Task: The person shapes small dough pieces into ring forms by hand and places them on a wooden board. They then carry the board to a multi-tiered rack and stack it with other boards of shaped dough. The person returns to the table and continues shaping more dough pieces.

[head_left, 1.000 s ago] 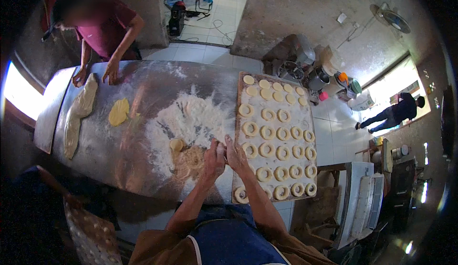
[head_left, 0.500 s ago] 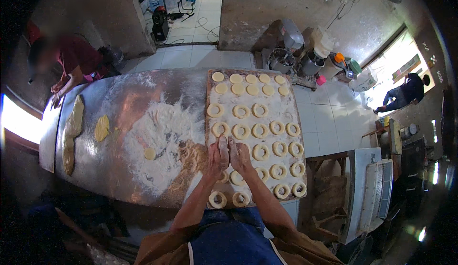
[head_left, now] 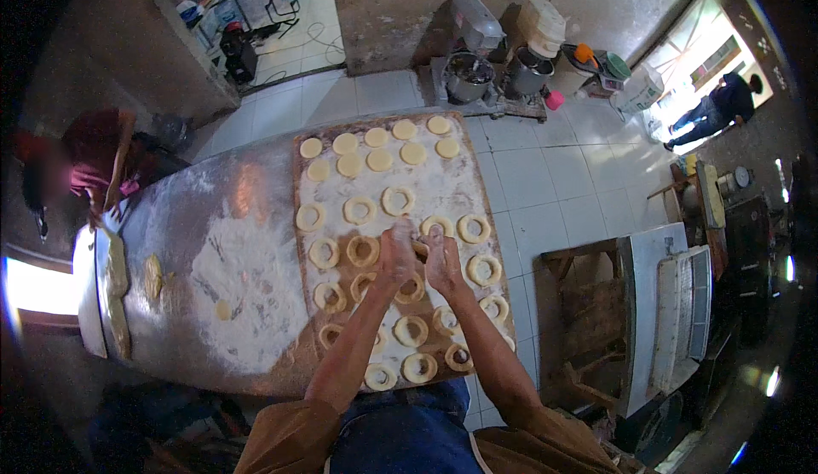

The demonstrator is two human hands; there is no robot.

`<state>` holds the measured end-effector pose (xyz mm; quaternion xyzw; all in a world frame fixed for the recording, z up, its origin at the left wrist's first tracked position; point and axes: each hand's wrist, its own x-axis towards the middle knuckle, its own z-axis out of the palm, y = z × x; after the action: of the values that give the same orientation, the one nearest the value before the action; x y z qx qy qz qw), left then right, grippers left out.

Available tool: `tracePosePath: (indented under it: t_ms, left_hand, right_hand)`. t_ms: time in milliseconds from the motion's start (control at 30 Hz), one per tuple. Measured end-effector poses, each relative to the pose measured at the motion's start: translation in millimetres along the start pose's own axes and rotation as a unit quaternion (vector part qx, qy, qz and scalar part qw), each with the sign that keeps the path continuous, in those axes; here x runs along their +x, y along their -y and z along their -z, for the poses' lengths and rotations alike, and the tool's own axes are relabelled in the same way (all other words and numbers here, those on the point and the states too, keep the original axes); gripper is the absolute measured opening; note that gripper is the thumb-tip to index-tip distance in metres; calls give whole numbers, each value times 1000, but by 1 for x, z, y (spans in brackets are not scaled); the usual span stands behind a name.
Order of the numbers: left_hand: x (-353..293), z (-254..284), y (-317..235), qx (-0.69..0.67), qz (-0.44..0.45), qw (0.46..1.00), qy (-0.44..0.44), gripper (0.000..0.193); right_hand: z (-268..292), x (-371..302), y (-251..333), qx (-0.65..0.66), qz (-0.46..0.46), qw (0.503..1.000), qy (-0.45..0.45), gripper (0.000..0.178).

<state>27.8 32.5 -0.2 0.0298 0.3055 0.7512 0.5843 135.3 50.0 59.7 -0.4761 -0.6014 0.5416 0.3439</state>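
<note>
My left hand (head_left: pixel 397 254) and my right hand (head_left: pixel 441 261) are close together above the middle of a floured board (head_left: pixel 426 180). Their floury fingers are curled in around a piece of dough (head_left: pixel 421 250), seemingly a ring, mostly hidden by the fingers. Pale dough rings lie in rows on the board around and beneath my hands, such as one ring (head_left: pixel 398 201) just beyond them and another ring (head_left: pixel 484 270) to the right. Flat dough discs (head_left: pixel 379 159) without holes fill two rows at the board's far end.
Left of the board, the metal table (head_left: pixel 183 210) bears scattered flour (head_left: pixel 247 295), a small dough piece (head_left: pixel 153 276) and a long dough strip (head_left: pixel 115 295). A co-worker (head_left: pixel 106 158) leans at its left end. Mixers (head_left: pixel 469 78) stand by the wall; another person (head_left: pixel 720 112) is by the doorway.
The view has swung, so the board appears further left and tilted. My hands have moved a little farther apart, with the dough showing between them. The co-worker's hands have reached the long dough strip.
</note>
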Motion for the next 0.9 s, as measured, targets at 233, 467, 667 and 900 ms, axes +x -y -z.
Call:
tracePosePath:
  t_ms: [233,467,667,900]
  left_hand:
    - [49,-42,40,329,-38,944,9,27]
    - [102,-83,53,596,-286,749,35,34]
    - [124,-87,47,817,-206,539,21,40]
    - [110,-89,41,847,-214,485,43,50]
  right_hand:
    - [53,43,-21,-2,-8,996,-86,54]
    - [117,95,-8,-111,111,988,-16,30]
    - [126,102,-60,-361,134,916,-113,66]
    - [115,115,-53,-371,121,914,-107,55]
